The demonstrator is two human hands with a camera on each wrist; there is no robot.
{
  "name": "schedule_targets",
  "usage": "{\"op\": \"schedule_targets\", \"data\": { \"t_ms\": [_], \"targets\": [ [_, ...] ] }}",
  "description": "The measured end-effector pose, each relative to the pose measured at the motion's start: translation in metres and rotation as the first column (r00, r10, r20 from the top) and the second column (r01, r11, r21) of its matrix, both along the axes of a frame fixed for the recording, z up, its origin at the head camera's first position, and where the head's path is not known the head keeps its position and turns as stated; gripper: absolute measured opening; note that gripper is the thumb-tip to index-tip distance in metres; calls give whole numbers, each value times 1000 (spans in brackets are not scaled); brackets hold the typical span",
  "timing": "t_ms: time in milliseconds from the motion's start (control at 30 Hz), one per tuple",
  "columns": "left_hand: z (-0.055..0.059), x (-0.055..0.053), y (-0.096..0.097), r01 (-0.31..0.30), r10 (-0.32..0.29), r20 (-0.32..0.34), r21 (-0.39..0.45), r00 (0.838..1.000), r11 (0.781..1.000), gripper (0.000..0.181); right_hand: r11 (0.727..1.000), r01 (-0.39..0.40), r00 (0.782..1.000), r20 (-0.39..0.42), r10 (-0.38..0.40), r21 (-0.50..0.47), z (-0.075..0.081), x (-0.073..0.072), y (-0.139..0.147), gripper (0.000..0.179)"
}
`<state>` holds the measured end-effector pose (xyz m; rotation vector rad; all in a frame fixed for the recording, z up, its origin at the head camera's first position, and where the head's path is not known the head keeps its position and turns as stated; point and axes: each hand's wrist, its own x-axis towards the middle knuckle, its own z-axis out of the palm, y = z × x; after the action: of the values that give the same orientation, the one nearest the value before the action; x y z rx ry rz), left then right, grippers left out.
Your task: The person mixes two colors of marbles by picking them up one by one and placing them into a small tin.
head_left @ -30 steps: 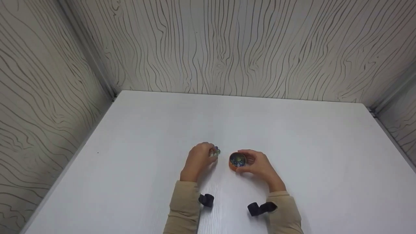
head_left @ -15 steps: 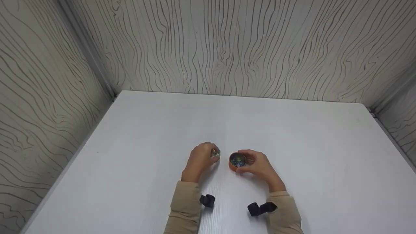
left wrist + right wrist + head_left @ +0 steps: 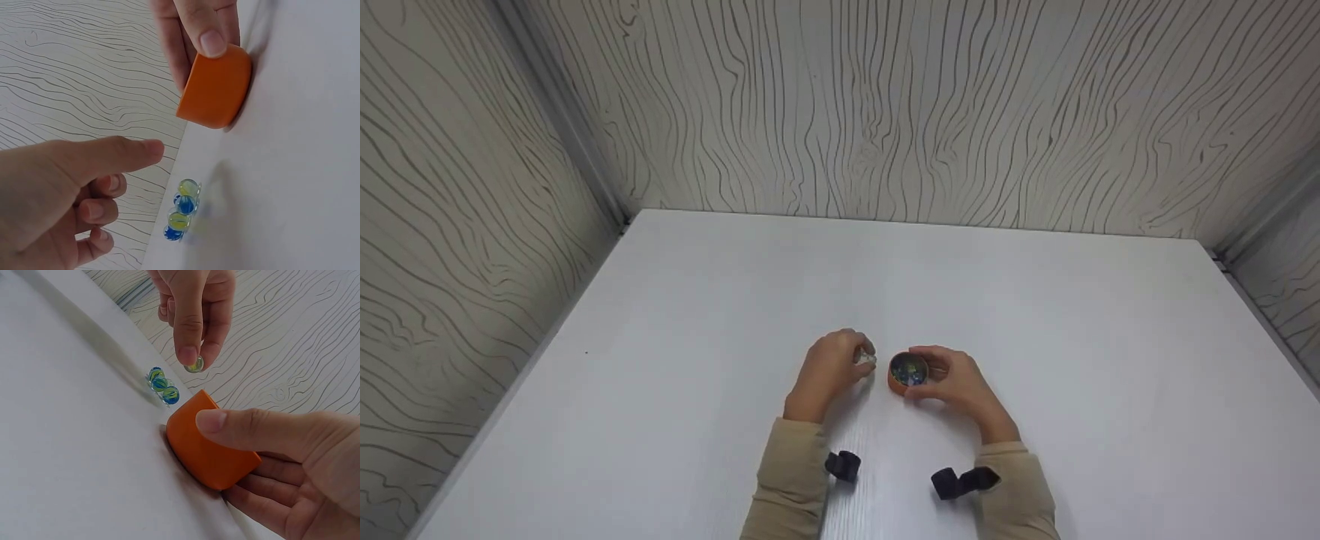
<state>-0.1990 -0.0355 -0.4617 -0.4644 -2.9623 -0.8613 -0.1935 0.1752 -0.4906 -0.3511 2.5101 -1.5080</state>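
Note:
My left hand (image 3: pixel 826 373) pinches a clear marble with yellow in it (image 3: pixel 194 365) between thumb and finger, as the right wrist view shows. Just under it on the table lie several blue and yellow glass marbles (image 3: pixel 181 211), packed close together with a clear rim along them. My right hand (image 3: pixel 960 382) grips a small orange bowl (image 3: pixel 218 87), thumb on the near side and fingers on the far side. The bowl stands upright on the table, and glassy blue and yellow marbles (image 3: pixel 909 368) show inside it in the head view. The left fingers are a short way left of the bowl.
The white table (image 3: pixel 720 300) spreads out around both hands. A wood-grain patterned panel (image 3: pixel 870 112) rises along its back edge, with another panel (image 3: pixel 450 225) on the left. Black camera mounts (image 3: pixel 844 466) sit on both sleeved wrists.
My left hand has shifted slightly right, closer to the bowl. The marbles seen beyond its fingers earlier are now mostly hidden in the head view. The right hand and bowl stay in place.

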Motion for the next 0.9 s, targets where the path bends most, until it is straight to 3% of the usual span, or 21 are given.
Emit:
{"op": "schedule_targets", "data": {
  "t_ms": [267,667,900],
  "targets": [
    [1,2,3,36,-37,-61,-10,997,999,15,1000,-17,1000,-12,17,-12,0,0,2,72],
    [2,1,9,48,-48,-7,-4,999,999,15,1000,-18,999,-33,18,0,0,0,2,70],
    [2,3,15,72,-73,-28,-35,997,997,15,1000,-25,999,-42,24,-14,-1,-1,1,69]
  ]
}}
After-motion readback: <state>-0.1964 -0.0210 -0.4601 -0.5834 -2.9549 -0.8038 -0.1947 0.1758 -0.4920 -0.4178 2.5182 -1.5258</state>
